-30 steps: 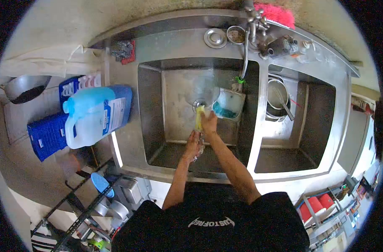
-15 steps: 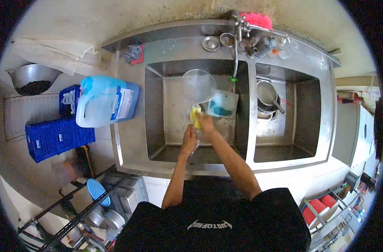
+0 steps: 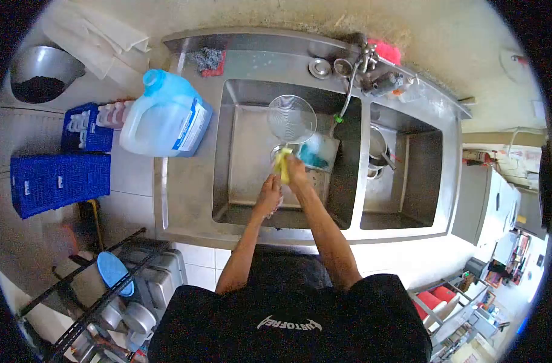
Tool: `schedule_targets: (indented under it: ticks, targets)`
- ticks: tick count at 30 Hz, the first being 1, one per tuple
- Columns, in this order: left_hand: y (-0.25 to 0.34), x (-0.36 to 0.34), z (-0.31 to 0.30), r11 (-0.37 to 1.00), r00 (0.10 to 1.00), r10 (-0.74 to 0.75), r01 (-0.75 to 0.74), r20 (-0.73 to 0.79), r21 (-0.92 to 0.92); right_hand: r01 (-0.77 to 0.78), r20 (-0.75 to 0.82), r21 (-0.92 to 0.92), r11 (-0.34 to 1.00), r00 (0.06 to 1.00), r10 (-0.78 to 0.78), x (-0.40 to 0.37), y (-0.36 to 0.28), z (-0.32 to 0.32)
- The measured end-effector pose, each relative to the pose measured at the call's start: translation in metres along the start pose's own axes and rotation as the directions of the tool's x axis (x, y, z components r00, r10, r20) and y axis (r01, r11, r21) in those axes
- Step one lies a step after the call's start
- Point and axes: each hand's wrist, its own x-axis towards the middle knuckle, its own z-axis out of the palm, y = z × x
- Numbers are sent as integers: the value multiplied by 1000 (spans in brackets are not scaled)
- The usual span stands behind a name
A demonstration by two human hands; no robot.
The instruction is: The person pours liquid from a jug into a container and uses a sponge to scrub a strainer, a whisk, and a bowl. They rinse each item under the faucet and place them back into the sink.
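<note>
Over the large left sink basin point(image 3: 245, 193), my left hand point(image 3: 268, 196) is closed around the lower end of a wire skimmer point(image 3: 292, 119), whose round coiled head points toward the back of the basin. My right hand point(image 3: 296, 172) grips a yellow sponge point(image 3: 282, 164) pressed to the skimmer's handle, just above my left hand. Hand and sponge cover most of that handle. Right of the skimmer, a clear rectangular container point(image 3: 328, 148) with something teal inside rests on the basin floor.
A large jug of blue liquid point(image 3: 161, 121) stands left of the basin. The faucet point(image 3: 351, 88) reaches over the basin's right side. Pots point(image 3: 377, 145) sit in the right basin. Small metal bowls point(image 3: 319, 68) and a scouring pad point(image 3: 209, 59) lie on the back ledge.
The view has turned and shifted slightly. My right hand and the sponge have moved a little along the skimmer's handle, and the skimmer's head has shifted right relative to the basin.
</note>
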Motion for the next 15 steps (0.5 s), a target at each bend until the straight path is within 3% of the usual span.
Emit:
schedule_targets:
  ticks: [2,3,5,6,7,8,9,10,11,12,13,14,15]
  targets:
    - [14,-9,-9,999,999,-49,49,-13,12,191,54,-37,981,980,-189,-21,-3,14]
    - [15,-16,-11,995,1000,22,-23,10,97,180,47,-52,982,983,-178,-33,-23,17]
    - [4,-4,-24,979,994,100,-107,49,173,-2,109,176,984,994,-18,-35,-60,24]
    - [-22,26,-35,685,785,618,-565,45,460,55,118,262,964,989,-88,-31,-52,27]
    - [-21,32,-41,421,578,806,-711,127,563,70,114,254,965,988,-102,-35,-56,34]
    - [-18,37,-47,118,321,926,-745,197,657,64,88,214,975,993,-85,-47,-58,42]
    - [-5,16,-52,606,737,662,-634,136,480,48,55,180,982,997,-59,-62,-61,51]
    - [-5,12,-54,795,873,453,-487,179,362,66,84,178,982,993,-82,-73,-70,50]
    - [-6,9,-56,922,954,215,-269,211,277,78,69,183,980,993,-92,-69,-75,51]
    - [-13,19,-50,537,689,710,-666,150,518,54,-1,257,965,998,-56,-62,-80,49]
    - [-22,25,-48,256,445,873,-767,201,588,38,-71,327,944,997,-16,-62,-83,43]
    - [-16,22,-42,-38,162,959,-741,234,670,0,-222,327,945,972,77,-75,-95,53]
    - [31,-7,-42,565,724,671,-640,161,521,28,-242,325,945,969,54,-79,-93,48]
